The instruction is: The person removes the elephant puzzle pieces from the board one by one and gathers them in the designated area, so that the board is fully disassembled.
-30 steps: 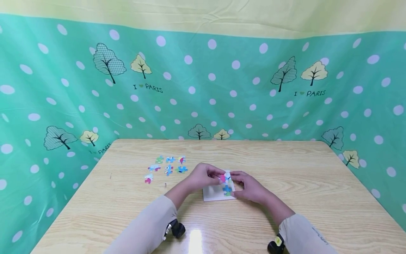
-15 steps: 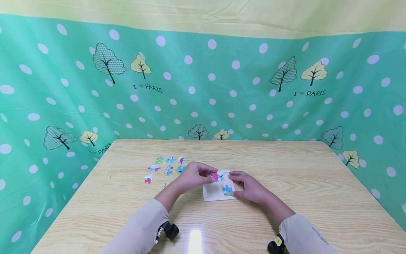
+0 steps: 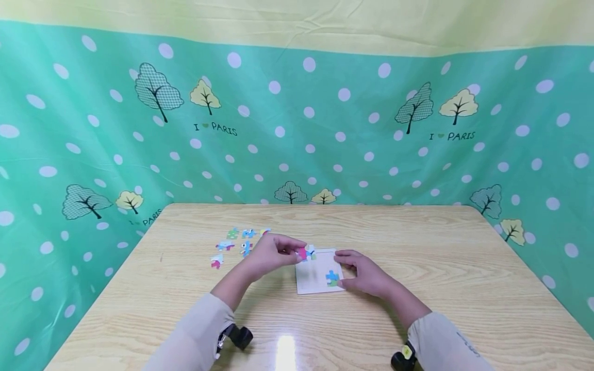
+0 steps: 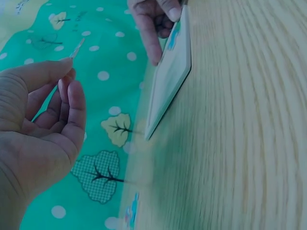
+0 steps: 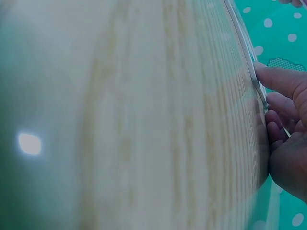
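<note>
My left hand (image 3: 271, 256) pinches a pink, white and blue jigsaw puzzle piece (image 3: 309, 253) between thumb and fingers, raised over the upper left of a white puzzle board (image 3: 310, 281). Seen thin and edge-on, that piece (image 4: 77, 48) sticks up from the fingertips in the left wrist view. A blue and green puzzle piece (image 3: 332, 277) lies at the board's lower right corner. My right hand (image 3: 365, 273) grips the board's right side, thumb near the lower corner and fingers near the upper one. In the right wrist view, its thumb (image 5: 276, 79) touches the board's edge.
Several loose puzzle pieces (image 3: 225, 246) lie on the wooden table (image 3: 417, 232) to the left, some partly hidden behind my left hand. A green dotted curtain (image 3: 297, 129) hangs behind the table's far edge.
My left hand has moved left with the pinched puzzle piece, from the board's upper right to its upper left, uncovering more of the board. The right hand and board have stayed put.
</note>
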The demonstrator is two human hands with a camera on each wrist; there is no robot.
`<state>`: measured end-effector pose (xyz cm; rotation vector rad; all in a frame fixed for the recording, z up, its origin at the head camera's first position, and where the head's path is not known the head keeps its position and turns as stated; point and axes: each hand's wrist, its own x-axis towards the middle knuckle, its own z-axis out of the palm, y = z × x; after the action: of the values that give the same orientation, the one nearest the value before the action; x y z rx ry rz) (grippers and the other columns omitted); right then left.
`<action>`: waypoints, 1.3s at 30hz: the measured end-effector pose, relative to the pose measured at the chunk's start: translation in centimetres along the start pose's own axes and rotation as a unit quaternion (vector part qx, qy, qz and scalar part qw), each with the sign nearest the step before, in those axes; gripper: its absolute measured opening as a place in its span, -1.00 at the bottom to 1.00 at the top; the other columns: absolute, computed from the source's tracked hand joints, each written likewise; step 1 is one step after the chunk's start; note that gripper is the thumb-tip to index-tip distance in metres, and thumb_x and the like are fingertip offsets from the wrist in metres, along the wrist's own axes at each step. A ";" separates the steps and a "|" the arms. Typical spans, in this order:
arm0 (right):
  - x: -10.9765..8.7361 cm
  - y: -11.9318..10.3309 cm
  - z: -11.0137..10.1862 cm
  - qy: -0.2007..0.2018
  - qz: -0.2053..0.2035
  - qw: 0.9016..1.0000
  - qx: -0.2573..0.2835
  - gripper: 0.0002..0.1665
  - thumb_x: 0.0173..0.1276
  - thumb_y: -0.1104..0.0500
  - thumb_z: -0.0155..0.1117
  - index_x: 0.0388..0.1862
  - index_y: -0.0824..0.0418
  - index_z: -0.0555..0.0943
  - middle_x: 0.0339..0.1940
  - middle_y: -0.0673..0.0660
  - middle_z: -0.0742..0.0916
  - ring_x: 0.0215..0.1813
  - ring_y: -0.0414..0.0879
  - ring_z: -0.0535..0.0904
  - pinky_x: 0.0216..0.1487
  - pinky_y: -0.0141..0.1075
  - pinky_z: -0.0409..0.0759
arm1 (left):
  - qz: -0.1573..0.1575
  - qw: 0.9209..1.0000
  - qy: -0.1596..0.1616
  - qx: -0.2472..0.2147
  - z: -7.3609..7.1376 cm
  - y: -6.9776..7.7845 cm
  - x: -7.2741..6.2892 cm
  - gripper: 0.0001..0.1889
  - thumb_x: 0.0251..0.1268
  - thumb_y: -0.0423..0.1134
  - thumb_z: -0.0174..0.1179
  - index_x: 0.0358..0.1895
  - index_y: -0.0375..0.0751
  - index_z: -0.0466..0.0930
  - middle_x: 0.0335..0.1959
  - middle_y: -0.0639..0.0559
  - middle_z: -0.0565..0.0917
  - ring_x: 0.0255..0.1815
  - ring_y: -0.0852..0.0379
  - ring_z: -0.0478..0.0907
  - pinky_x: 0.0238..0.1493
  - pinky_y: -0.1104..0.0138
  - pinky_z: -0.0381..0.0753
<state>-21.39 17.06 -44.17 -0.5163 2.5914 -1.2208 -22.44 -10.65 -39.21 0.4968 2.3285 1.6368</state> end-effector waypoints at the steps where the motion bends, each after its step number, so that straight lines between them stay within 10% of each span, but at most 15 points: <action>1: 0.0 0.0 0.0 0.000 0.000 1.000 0.000 -0.30 0.21 0.23 0.46 0.34 0.28 0.46 0.44 0.12 0.39 0.35 0.04 0.38 0.33 -0.05 0.36 | 0.000 1.000 0.002 -0.003 -0.2 0.0 -0.1 -0.69 0.15 -0.34 0.39 0.00 -0.13 0.72 -0.26 0.02 0.70 -0.22 0.06 0.57 -0.25 0.31 0.61; 39: 0.0 0.3 0.0 -0.002 0.003 1.000 0.015 -0.28 0.22 0.23 0.46 0.36 0.27 0.44 0.46 0.10 0.37 0.35 0.04 0.37 0.33 -0.05 0.35 | -0.024 0.997 0.074 0.017 -6.0 -4.3 -3.9 -0.64 0.11 -0.33 0.42 0.02 -0.25 0.69 -0.19 -0.04 0.69 -0.17 0.04 0.58 -0.21 0.36 0.63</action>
<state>-21.44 17.26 -44.42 -0.5047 2.5662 -1.2540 -21.75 -18.71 -41.18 0.3331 2.4567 1.6660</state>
